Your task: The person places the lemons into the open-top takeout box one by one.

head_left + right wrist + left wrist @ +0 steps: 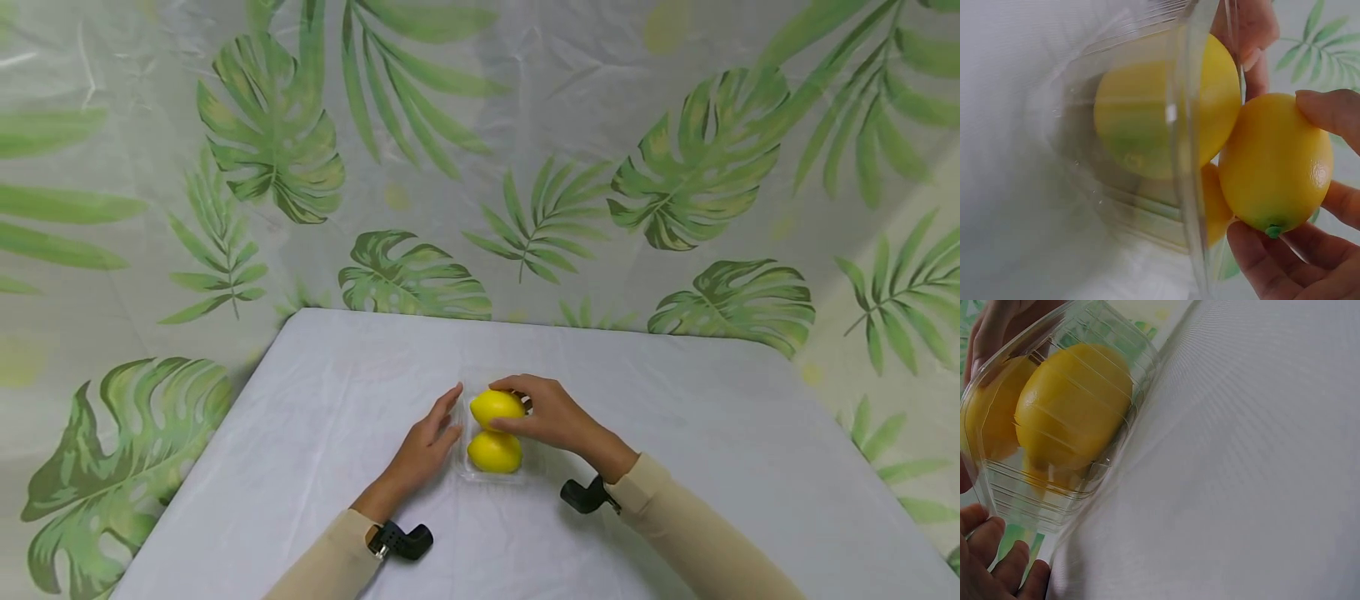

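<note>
While gripped, lemon (496,406) fills right hand (553,416).

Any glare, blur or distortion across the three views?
Head: even light, sharp, soft shadows under the hands, the clear tray barely visible. Left wrist: tray ribs distort the lemon, cloth soft. Right wrist: tray wall blurs the lemon behind it; the held lemon shows a small highlight.
</note>
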